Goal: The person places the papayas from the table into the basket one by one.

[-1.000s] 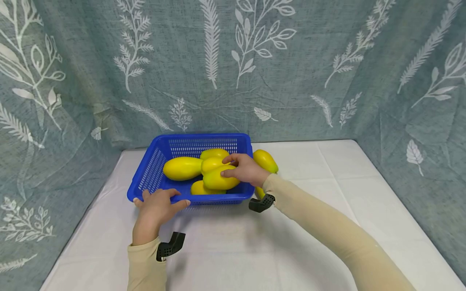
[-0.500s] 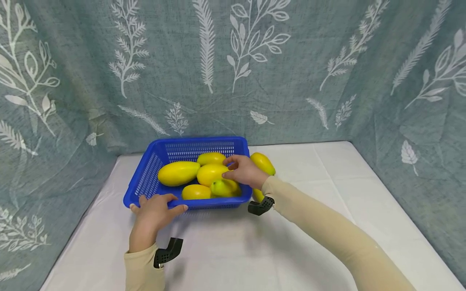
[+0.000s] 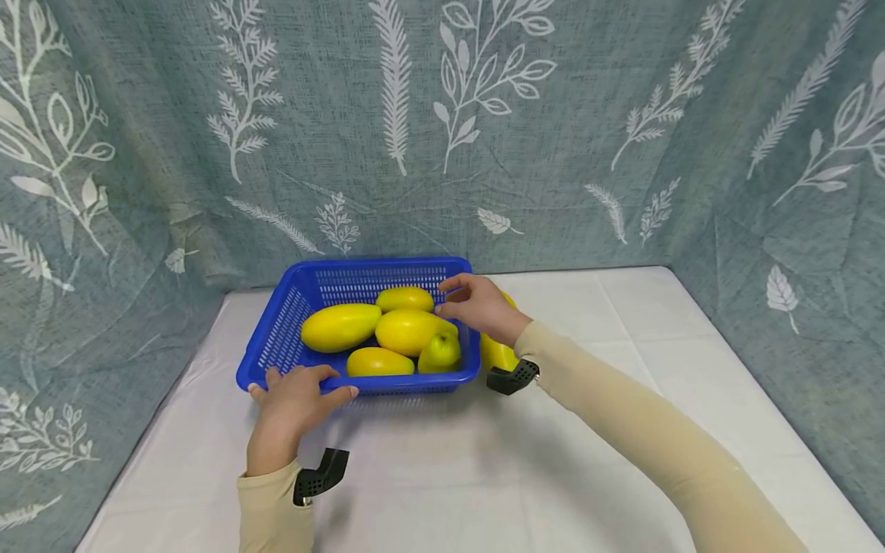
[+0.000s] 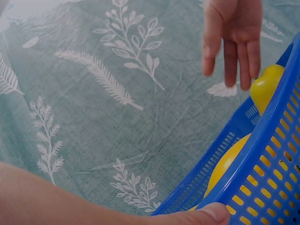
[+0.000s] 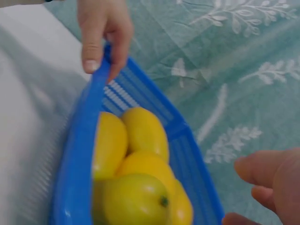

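the green-tipped yellow fruit [image 3: 439,353] lay in the near right corner of the blue basket [image 3: 390,385], its tip facing the head camera, with four other yellow fruits [image 3: 342,327] farther in and to the left. the right hand [image 3: 484,311] was over the basket's right side, fingers loosely bent and apart, holding nothing. the left hand [image 3: 293,403] gripped the near left rim, thumb on one side and fingers on the other. more yellow fruit [image 3: 495,353] sat outside the right wall on the white cloth [image 3: 608,322], partly hidden by the right hand. the smooth, rounded skin looked likely to slip and roll, though probably firm and not fragile; its weight was hard to judge. a grip across the fattest middle seemed safest, rather than at the tapered tip.
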The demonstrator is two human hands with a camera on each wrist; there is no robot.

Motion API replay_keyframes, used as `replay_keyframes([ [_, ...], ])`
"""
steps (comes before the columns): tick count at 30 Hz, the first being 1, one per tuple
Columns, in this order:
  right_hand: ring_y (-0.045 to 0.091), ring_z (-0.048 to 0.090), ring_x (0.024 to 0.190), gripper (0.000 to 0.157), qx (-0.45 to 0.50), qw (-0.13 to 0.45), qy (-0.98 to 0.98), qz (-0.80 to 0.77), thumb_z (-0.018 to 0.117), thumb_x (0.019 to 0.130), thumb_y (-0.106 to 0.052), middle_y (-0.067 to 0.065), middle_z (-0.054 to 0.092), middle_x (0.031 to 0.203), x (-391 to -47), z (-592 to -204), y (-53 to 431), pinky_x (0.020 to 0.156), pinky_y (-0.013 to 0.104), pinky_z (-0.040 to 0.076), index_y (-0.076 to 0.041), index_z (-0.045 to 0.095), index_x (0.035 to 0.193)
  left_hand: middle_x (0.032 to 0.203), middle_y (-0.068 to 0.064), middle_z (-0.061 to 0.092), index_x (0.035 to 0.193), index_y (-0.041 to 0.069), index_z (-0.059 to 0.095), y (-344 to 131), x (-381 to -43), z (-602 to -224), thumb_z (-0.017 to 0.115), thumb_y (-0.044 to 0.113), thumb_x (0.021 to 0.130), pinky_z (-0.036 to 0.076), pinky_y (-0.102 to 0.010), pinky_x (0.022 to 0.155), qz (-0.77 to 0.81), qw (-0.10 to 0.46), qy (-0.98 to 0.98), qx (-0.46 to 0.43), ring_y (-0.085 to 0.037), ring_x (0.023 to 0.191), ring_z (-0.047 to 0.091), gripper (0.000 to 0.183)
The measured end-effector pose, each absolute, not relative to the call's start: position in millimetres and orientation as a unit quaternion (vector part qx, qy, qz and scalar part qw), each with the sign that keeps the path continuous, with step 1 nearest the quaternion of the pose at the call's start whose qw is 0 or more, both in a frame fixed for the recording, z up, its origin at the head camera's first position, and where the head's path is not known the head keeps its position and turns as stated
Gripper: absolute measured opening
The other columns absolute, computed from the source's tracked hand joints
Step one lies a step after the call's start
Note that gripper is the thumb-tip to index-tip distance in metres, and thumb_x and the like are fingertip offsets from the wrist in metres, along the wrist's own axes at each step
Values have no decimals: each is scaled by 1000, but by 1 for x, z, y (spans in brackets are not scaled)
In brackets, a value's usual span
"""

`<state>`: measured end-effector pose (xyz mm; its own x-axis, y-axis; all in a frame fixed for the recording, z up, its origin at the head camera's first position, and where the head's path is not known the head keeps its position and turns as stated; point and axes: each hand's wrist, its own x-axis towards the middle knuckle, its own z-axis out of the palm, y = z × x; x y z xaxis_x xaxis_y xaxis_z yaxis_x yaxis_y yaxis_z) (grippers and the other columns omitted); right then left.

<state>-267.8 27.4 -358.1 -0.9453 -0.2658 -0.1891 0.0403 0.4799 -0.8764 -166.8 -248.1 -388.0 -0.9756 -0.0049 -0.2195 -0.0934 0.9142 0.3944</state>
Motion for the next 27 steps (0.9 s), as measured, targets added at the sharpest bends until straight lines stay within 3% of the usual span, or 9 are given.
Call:
replay_keyframes([
  [5,32,60,128,43,-32,143,831,-537,68,98,-23,14,60,140,-275,-348,54,111,50,49,-13,57,138,148,-36,48,134,4,65,-247,-167,-387,67,46,95,1,-91,102,202,108,973,-25,-80,137,5,57],
  [12,39,50,140,50,-15,141,794,-591,59,103,-21,20,50,150,-279,-343,111,115,53,44,-6,44,148,148,-37,46,134,4,64,-247,-167,-387,66,46,95,0,-92,102,198,110,974,-24,-81,136,5,57],
  [19,42,49,139,54,19,143,793,-592,56,105,-21,22,44,155,-278,-357,162,111,53,49,-4,37,153,148,-36,48,133,4,65,-249,-167,-385,65,47,95,1,-93,100,189,105,976,-18,-82,134,6,57],
  [27,40,52,136,57,62,154,792,-588,56,105,-24,19,41,159,-270,-384,187,105,47,54,-6,35,155,146,-36,49,132,4,65,-248,-167,-388,66,47,95,2,-93,100,190,108,976,-14,-82,134,8,57],
])
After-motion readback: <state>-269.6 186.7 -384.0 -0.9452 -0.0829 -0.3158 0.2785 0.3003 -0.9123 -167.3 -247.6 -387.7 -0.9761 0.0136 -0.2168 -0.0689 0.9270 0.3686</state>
